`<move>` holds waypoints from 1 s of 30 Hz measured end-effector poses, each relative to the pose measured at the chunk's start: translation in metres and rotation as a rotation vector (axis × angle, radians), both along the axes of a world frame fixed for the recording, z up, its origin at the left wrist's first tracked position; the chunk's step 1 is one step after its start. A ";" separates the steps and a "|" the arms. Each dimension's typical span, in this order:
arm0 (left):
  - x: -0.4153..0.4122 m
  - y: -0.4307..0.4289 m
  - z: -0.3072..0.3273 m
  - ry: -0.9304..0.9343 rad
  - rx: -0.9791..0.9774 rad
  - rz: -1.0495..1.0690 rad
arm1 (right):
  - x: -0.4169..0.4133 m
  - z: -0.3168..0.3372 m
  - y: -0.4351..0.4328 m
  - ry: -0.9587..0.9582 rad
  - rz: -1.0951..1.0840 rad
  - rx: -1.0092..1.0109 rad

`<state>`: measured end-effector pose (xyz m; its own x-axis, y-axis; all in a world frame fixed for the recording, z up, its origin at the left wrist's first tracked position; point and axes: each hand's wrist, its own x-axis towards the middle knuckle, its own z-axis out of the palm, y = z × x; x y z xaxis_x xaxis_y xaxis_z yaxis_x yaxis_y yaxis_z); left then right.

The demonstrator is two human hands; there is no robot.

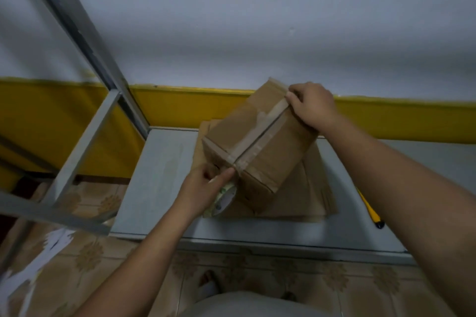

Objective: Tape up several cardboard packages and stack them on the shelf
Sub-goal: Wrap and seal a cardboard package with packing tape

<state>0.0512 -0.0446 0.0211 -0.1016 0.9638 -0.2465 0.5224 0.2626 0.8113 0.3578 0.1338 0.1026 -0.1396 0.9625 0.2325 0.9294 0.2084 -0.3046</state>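
A brown cardboard box (280, 144) stands tilted on a pile of flattened cardboard (309, 198) on the grey table (154, 175). Clear tape runs along the box's top seam. My left hand (203, 185) grips a roll of clear tape (224, 199) at the box's near end, with the thumb pressing the tape at the near top edge. My right hand (311, 105) lies on the far end of the box, its fingers curled over the tape at the far edge.
A grey metal shelf frame (85, 121) stands to the left of the table. A yellow and black cutter (371, 211) lies at the table's right edge. Behind are a white wall and a yellow band; the floor is patterned tile.
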 end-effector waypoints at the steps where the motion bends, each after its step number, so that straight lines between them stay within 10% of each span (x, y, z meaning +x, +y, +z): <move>1: -0.003 0.000 0.000 0.010 0.048 0.026 | 0.006 0.001 -0.008 0.093 -0.008 -0.033; 5: -0.009 -0.005 -0.001 -0.043 0.170 0.015 | 0.061 -0.028 -0.074 0.547 -0.344 0.103; 10: 0.001 -0.007 -0.004 -0.096 0.294 0.033 | 0.128 -0.102 -0.182 0.566 -0.875 -0.352; 22: 0.007 -0.004 0.000 -0.227 0.322 -0.039 | 0.146 -0.121 -0.231 0.292 -0.921 -0.648; 30: 0.009 -0.004 0.003 -0.241 0.258 -0.075 | 0.147 -0.129 -0.217 0.625 -0.911 -0.669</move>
